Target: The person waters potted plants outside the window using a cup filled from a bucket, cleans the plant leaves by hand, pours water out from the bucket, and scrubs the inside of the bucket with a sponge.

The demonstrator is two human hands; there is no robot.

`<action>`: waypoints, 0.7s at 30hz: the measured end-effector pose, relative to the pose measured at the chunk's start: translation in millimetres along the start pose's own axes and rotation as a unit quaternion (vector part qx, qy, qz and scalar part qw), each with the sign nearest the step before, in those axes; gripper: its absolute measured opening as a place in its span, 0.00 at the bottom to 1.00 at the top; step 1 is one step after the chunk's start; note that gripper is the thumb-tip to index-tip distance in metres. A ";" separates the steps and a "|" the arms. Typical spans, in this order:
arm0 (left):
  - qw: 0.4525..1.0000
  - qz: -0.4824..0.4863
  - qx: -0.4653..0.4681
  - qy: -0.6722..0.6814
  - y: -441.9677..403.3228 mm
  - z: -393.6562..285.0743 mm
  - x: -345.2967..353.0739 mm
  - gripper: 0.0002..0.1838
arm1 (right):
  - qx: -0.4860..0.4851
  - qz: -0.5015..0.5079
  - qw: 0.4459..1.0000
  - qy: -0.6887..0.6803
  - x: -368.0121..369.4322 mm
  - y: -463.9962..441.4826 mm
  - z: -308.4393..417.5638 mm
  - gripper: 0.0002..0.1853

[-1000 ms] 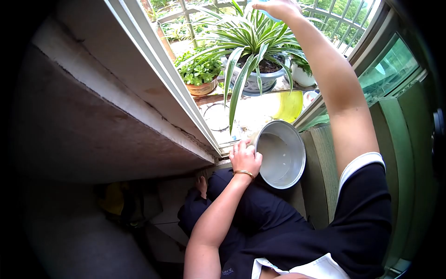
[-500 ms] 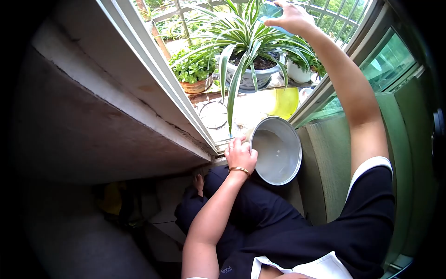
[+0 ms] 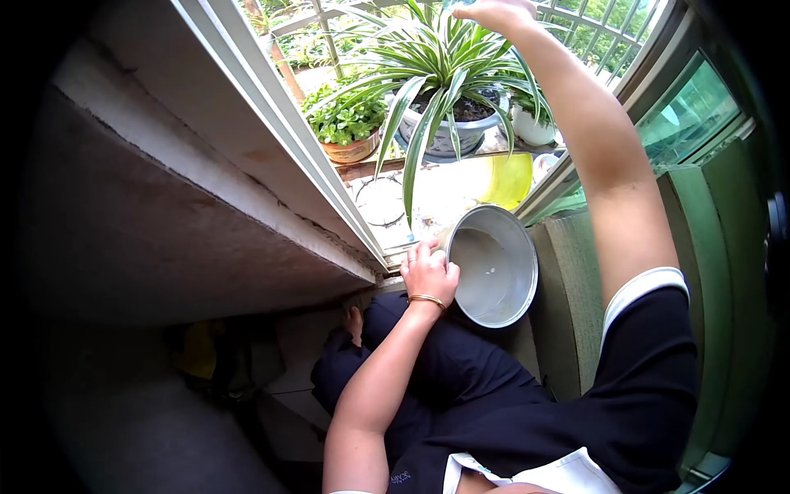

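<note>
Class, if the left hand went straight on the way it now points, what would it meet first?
The left hand would probably meet the long, drooping green-and-white leaf first, though the depth between them is unclear.

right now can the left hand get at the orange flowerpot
Probably, with a stretch: the window before the orange flowerpot is open, but the left hand must first leave the metal pot.

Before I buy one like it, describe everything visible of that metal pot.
The pot is round, deep and silvery, apparently metal, with a thin rim. Its open mouth faces the camera; cloudy liquid seems to lie inside. It is by the window frame, the left hand holding its side; its underside is hidden.
</note>
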State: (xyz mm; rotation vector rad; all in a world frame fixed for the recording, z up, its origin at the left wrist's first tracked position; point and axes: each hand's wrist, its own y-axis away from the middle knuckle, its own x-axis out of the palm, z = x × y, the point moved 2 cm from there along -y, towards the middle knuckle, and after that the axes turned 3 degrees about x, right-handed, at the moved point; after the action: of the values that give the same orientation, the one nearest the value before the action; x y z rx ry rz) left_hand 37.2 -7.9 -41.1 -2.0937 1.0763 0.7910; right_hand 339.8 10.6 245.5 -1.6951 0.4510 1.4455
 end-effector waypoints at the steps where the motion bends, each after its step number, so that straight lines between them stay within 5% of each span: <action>1: 1.000 0.001 -0.003 -0.001 0.0 -0.1 0.0 0.09 | -0.005 -0.001 1.000 -0.001 -0.5 -1.8 4.6 0.44; 21: 1.000 -0.002 0.001 -0.007 1.1 0.6 0.6 0.10 | -0.018 0.063 0.990 0.121 -20.1 54.2 4.1 0.42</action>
State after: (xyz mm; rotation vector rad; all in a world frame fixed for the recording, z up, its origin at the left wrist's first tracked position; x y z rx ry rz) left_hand 36.4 -8.2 -42.2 -2.0854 1.0645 0.8012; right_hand 292.3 -22.5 244.8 -1.9106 0.6789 1.3468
